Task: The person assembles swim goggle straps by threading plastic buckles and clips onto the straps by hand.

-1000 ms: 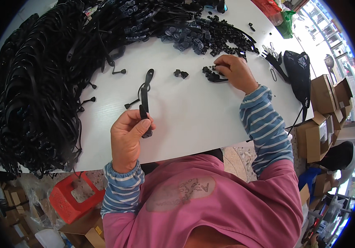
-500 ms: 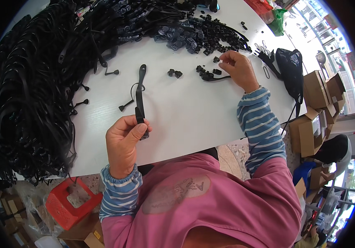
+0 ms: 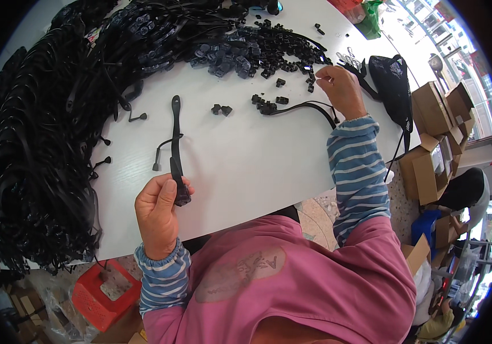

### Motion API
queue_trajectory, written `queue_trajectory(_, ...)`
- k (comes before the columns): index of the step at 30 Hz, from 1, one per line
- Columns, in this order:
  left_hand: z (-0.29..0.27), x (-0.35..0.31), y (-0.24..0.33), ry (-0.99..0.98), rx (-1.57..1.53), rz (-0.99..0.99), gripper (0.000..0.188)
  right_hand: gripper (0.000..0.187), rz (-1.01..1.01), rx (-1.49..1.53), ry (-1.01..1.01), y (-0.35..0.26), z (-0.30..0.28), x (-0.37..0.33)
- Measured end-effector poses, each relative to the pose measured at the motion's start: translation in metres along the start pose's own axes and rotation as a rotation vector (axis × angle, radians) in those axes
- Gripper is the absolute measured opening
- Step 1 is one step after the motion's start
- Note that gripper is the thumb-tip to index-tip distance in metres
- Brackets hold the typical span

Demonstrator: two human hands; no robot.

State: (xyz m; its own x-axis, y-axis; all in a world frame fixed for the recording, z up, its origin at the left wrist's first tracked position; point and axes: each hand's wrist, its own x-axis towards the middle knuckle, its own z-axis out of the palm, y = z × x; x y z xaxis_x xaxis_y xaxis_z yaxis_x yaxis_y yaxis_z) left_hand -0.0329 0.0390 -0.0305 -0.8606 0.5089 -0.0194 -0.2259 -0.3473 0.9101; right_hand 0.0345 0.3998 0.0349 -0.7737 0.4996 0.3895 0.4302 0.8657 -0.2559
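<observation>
My left hand (image 3: 157, 215) grips the lower end of a black strap (image 3: 176, 129) between thumb and fingers. A dark chunky piece shows at that end, below my fingertips. The strap points away from me, its narrow end having a hole, and a thin cord with a small plug hangs off its left side. Over the right part of the table my right hand (image 3: 343, 94) has thumb and forefinger apart, with nothing visible between them. Small black blocks (image 3: 310, 85) lie just by its fingertips. Another black strap (image 3: 306, 104) curves on the table beside that hand.
A large heap of black straps (image 3: 34, 155) covers the left side. Clear plastic pieces (image 3: 223, 60) and loose black blocks (image 3: 280, 51) spread across the back. A black mesh bag (image 3: 392, 86) lies right. Cardboard boxes (image 3: 423, 166) and a red plastic stool (image 3: 102, 304) stand beyond the table.
The view has shifted, so table items appear further left. My right hand has moved right across the table, uncovering more of the curved strap. My left hand still holds its strap, now more upright.
</observation>
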Motion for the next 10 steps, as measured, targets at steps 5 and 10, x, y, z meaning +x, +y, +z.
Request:
queue_trajectory(5,0.002,0.000,0.001,0.012,0.015,-0.005,0.019,0.017,-0.082,-0.078,-0.054,-0.009,0.009,0.026)
queue_trajectory(10,0.002,0.000,0.003,0.006,0.003,-0.008,0.020,0.020,-0.119,-0.168,-0.179,-0.021,0.036,0.047)
